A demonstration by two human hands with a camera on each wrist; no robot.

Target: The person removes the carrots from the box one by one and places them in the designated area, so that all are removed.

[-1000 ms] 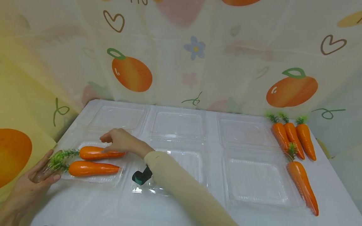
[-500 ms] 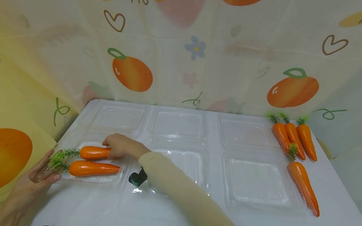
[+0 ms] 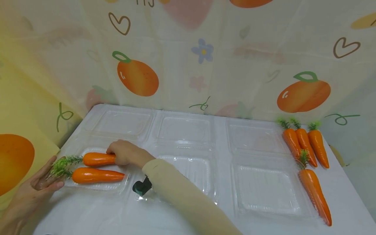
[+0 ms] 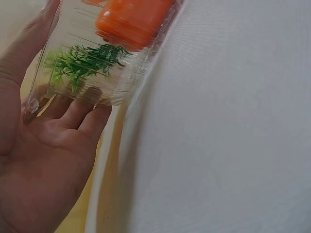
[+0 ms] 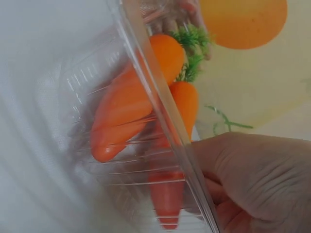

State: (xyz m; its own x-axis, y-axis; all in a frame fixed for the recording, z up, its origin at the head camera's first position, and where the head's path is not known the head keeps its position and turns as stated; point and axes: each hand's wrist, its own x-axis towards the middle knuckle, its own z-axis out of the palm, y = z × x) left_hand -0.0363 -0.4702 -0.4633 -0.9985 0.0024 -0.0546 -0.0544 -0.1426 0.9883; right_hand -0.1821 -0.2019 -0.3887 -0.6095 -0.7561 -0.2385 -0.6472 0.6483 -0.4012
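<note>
Two orange carrots lie side by side in the front-left clear plastic container (image 3: 118,190), their green tops toward the left. My left hand (image 3: 36,186) grips that container's left end, with the leafy tops beside it; in the left wrist view, the fingers of the left hand (image 4: 58,150) lie against the clear wall. My right hand (image 3: 127,153) pinches the far carrot (image 3: 98,159) by its narrow end, hiding the tip in the head view. The near carrot (image 3: 97,175) lies untouched. In the right wrist view, the right hand (image 5: 257,179) is beside the container's rim, fingertips partly hidden.
Two more clear containers, a middle one (image 3: 202,163) and a right one (image 3: 267,189), stand with lids raised back. Several carrots (image 3: 304,143) lie at the right edge, and another carrot (image 3: 315,195) lies nearer. A printed curtain (image 3: 182,65) hangs behind the table.
My right hand has moved slightly down and its fingers have closed on the far carrot's narrow end. The left hand and both carrots have stayed in place.
</note>
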